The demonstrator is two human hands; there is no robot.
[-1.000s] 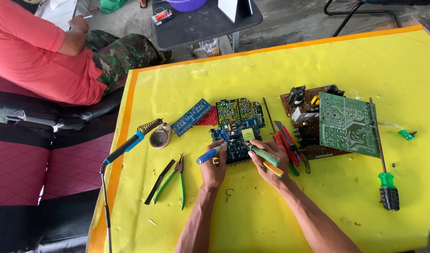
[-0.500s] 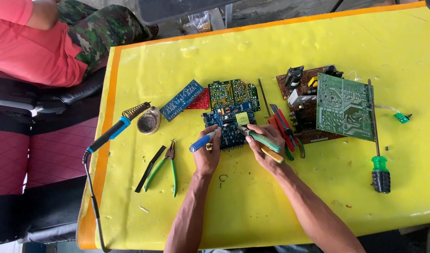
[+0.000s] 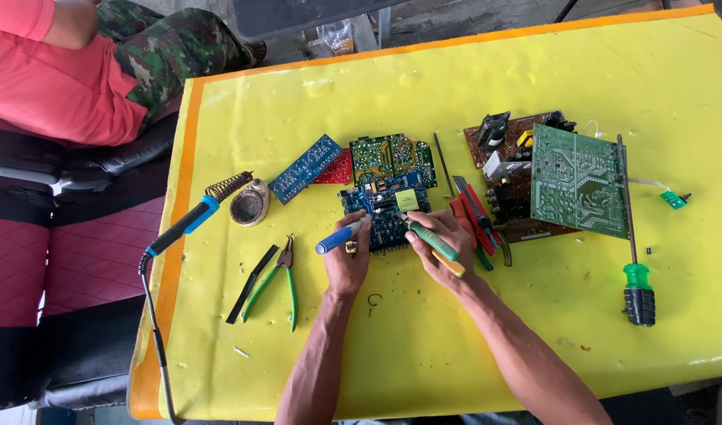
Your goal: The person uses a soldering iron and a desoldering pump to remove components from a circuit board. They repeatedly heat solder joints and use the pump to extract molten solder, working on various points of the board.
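1. Far left: a soldering iron (image 3: 189, 224) with a blue-and-black handle lies on the yellow table cover (image 3: 471, 346). Its tip rests in a coil stand (image 3: 228, 187) beside a round tin (image 3: 249, 206). The cord trails off the table's near edge. Risk: a snagged cord would drag the iron off the stand.
2. Next right: green-handled pliers (image 3: 276, 277) and a black strip (image 3: 251, 273) lie loose, well apart from the hands.
3. Left hand (image 3: 347, 264): curled shut around a blue-handled tool (image 3: 339, 236), whose tip points at the blue circuit board (image 3: 384, 216).
4. The blue circuit board lies flat at table centre, just ahead of both hands. A green board (image 3: 391, 156), a long blue board (image 3: 306, 168) and a red board (image 3: 336, 168) lie just behind it. Nothing clamps it, so a push from either tool could slide it.
5. Right hand (image 3: 443, 244): closed on a green-and-yellow-handled tool (image 3: 432, 240), with its tip also on the blue circuit board. The two tips sit close together. A slip could gouge tracks or bridge parts. I can't tell the exact contact point.
6. Right of that hand: red-handled cutters (image 3: 471, 216), touching or nearly touching the knuckles. They could get knocked.
7. Further right: a large green board (image 3: 575, 182) stacked on a brown board (image 3: 506, 153).
8. Far right: a long screwdriver (image 3: 635, 260) with a green-and-black handle.
9. Top left: another person in a red shirt (image 3: 58, 79), seated, hands off the table.
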